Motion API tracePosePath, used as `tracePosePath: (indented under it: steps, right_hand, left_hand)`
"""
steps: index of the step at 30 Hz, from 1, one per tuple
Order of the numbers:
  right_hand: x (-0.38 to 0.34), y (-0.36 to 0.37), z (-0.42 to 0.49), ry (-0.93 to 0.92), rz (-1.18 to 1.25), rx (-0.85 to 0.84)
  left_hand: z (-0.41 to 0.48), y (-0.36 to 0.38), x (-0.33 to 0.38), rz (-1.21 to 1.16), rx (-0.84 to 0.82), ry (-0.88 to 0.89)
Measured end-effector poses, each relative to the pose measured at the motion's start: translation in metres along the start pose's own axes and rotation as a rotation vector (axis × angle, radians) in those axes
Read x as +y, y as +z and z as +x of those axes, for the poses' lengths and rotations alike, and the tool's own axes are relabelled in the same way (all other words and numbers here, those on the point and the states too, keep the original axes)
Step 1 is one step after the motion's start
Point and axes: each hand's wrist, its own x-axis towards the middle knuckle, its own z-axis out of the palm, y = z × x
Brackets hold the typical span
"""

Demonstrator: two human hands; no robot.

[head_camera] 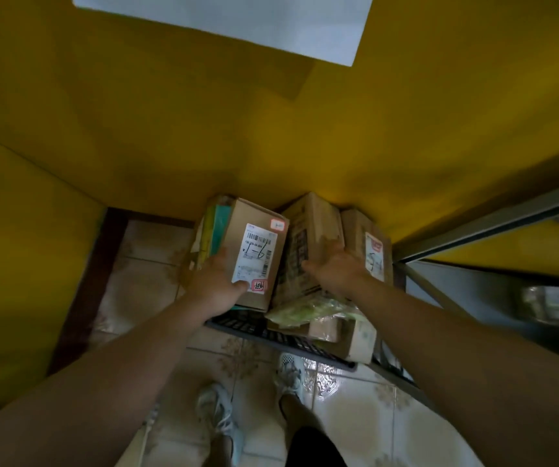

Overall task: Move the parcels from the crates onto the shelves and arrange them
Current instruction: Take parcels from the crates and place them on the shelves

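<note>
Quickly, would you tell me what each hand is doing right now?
Left hand: grips the labelled box.
Right hand: grips the middle box.

Yellow wall [271, 129]; 2 sneakers [219, 411] (perhaps white), tiles [355, 416].
</note>
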Motion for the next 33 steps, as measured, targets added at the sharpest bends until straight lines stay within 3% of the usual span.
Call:
tracePosePath:
  steps: [11,20,28,33]
  right_hand:
    - [0.014,0.018,0.028,0.093,0.189,-0.044]
    - [0.016,0.026,0.035,0.124,0.218,-0.016]
    - [0.016,0.023,0.039,0.187,0.407,0.041]
    - [0.013,0.026,0.037,0.190,0.310,0.013]
  left_hand:
    - [0.021,0.008,-0.005,0.015,0.164,-0.081]
    - [0.014,-0.003,-0.007,-0.230,0.234,0.012]
    - [0.021,-0.007,-0.009,-0.414,0.181,-0.011]
    - [0.028,-0.013,-0.010,-0.431,0.166,-0.021]
